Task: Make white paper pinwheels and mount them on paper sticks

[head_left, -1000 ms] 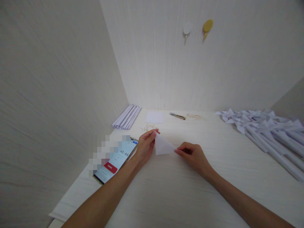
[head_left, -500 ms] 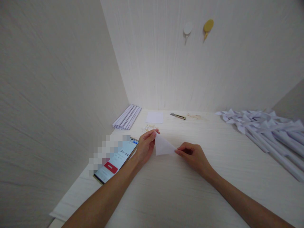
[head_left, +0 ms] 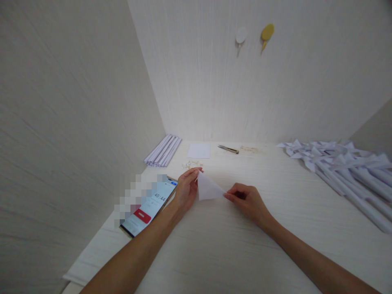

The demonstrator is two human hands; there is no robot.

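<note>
A small white paper folded into a triangle (head_left: 208,189) lies on the pale table between my hands. My left hand (head_left: 185,191) pinches its upper left corner with thumb and fingers. My right hand (head_left: 247,201) pins the right tip with its fingertips. The table (head_left: 232,253) in front of the paper is bare wood grain.
A phone (head_left: 150,206) with a running timer lies left of my left hand. Rolled paper sticks (head_left: 163,150) sit at the back left, a square white sheet (head_left: 199,150) and small snips (head_left: 228,149) behind. Several paper pinwheels (head_left: 343,163) are piled at the right. Walls close in left and behind.
</note>
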